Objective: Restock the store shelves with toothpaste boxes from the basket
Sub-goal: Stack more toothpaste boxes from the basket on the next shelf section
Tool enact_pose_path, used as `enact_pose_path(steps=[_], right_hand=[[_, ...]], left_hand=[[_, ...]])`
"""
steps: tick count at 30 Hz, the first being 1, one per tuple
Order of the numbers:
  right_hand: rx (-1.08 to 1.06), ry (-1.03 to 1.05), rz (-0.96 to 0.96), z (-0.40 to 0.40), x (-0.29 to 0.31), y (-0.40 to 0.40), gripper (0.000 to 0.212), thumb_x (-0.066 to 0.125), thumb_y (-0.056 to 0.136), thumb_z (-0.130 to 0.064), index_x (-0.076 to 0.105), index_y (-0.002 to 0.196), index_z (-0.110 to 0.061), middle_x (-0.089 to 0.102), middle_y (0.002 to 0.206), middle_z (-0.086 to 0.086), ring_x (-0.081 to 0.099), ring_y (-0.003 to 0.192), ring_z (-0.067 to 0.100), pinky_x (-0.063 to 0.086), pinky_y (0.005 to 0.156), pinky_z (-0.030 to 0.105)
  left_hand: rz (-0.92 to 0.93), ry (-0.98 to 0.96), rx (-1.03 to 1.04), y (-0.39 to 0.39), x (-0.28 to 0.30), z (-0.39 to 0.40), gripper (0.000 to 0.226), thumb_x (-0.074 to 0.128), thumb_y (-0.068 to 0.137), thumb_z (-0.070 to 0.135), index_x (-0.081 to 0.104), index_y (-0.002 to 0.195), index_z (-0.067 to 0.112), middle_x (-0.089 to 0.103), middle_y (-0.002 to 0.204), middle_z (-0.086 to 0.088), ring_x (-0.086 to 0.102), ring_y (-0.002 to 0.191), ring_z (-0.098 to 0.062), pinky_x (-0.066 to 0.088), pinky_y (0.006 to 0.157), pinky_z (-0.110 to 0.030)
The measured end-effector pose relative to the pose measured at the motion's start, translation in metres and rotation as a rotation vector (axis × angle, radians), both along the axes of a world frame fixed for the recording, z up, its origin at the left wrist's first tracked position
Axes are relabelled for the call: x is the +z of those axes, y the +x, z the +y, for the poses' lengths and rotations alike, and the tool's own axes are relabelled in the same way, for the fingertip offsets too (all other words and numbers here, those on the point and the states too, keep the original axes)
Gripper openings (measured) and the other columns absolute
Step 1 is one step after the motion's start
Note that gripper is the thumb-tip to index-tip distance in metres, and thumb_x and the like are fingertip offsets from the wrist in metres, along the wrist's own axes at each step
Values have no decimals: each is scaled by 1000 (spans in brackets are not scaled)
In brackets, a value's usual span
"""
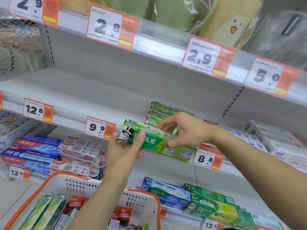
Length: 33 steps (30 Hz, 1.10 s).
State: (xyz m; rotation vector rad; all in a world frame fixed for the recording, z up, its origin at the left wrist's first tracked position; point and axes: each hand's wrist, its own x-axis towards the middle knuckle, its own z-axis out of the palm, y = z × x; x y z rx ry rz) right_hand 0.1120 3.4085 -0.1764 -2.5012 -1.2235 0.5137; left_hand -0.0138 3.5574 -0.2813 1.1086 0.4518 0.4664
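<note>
The green toothpaste box (154, 141) in both hands is showing "DARLIE". Just right of the right hand (186, 130), a Colgate box (209, 149) is sitting above a price tag (207, 159) reading 8.8; behind the left hand (123, 150), another tag (99, 127) is reading 9.9.

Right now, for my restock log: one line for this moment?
left hand + right hand: grip green Darlie toothpaste box | before matching green stack
</note>
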Motion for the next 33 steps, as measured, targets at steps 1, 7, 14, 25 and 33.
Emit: enact_pose_path(steps=[1, 7, 14, 25, 33], right_hand=[[-27, 33, -10, -3, 7, 10, 54, 80, 78, -18, 65, 129, -26, 75, 109, -10, 69, 95, 0, 52, 78, 15], [-174, 58, -238, -8, 26, 90, 61, 70, 92, -20, 47, 148, -20, 57, 143, 1, 57, 122, 15, 43, 100, 24], [-352, -120, -279, -14, -7, 178, 58, 64, 97, -18, 42, 151, -25, 44, 154, 6, 45, 136, 26, 36, 106, 27], [-314, -182, -202, -18, -19, 203, 57, 63, 98, -19, 41, 151, -27, 45, 154, 2, 46, 136, 22, 33, 105, 23], [-298, -163, -159, -9, -14, 201, 61, 68, 95, -23, 43, 150, -26, 45, 154, 2, 47, 136, 23, 35, 115, 35]], left_hand=[[5, 65, -9, 1, -1, 0, 55, 80, 69, 40, 55, 114, 21, 71, 100, -5, 72, 90, -16, 58, 79, -32], [32, 929, 148, 20, -27, 6, 53, 75, 85, 37, 52, 130, 22, 52, 128, 3, 47, 124, -17, 41, 103, -36], [132, 1196, 0, 45, -63, -1, 66, 40, 90, 63, 35, 151, 37, 31, 161, 4, 13, 153, -19, 21, 120, -49], [165, 1230, -27, 51, -75, -12, 72, 50, 93, 49, 20, 157, 36, 13, 167, 3, -3, 155, -18, 16, 119, -44], [191, 1256, -79, 48, -74, -8, 80, 57, 95, 42, 9, 158, 40, 0, 168, 8, -12, 154, -14, 13, 121, -43]])
